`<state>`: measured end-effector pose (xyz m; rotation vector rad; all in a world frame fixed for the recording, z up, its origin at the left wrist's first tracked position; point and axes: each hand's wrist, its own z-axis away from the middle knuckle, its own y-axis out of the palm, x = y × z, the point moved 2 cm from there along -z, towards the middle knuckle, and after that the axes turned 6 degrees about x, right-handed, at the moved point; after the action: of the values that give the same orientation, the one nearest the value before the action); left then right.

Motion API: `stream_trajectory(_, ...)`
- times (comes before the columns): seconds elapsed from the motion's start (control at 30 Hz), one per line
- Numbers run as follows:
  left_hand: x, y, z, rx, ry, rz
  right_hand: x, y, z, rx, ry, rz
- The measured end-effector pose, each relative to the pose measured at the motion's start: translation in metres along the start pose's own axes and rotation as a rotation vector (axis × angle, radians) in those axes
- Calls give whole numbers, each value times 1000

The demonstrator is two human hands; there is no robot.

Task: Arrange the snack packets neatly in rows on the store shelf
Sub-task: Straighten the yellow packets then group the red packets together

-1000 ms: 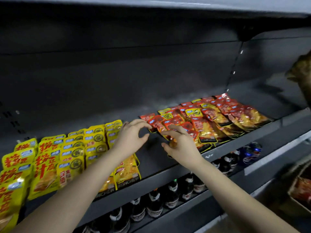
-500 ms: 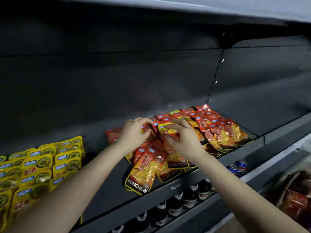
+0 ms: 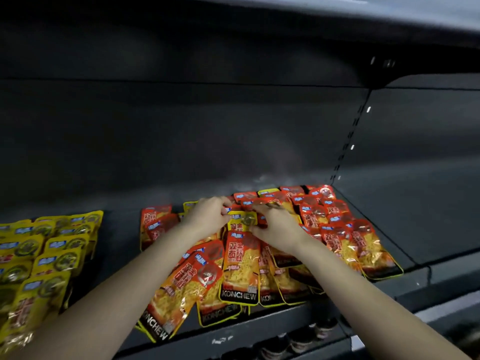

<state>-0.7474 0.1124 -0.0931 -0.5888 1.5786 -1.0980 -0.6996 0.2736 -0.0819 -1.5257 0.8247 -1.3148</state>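
Red and orange snack packets lie overlapping in uneven rows on the dark shelf, some slanting over its front edge. My left hand and my right hand meet over the middle of this pile. Both pinch the top of a yellow-topped packet that lies among the red ones. A neater row of red packets sits to the right of my hands. Yellow packets lie in rows at the far left.
A bare strip of shelf separates the yellow packets from the red pile. The dark back panel rises behind, and an upper shelf hangs overhead. Bottles stand on the level below.
The view has shifted right and closer, so the red pile is now central. Both hands have come together on a yellow-topped packet near the back of the pile.
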Motion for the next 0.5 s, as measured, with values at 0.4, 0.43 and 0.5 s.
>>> stream_trajectory(0.4, -1, -8, -2, -239, -35, 95, -5, -2, -16, -117, -108, -179)
stream_trajectory(0.43, -2, -12, -3, -285, -36, 138, -4, -2, -16, -122, -120, -198)
stream_trajectory(0.5, -5, -22, -3, -352, -42, 220, -1, -4, -17, -119, -152, -236)
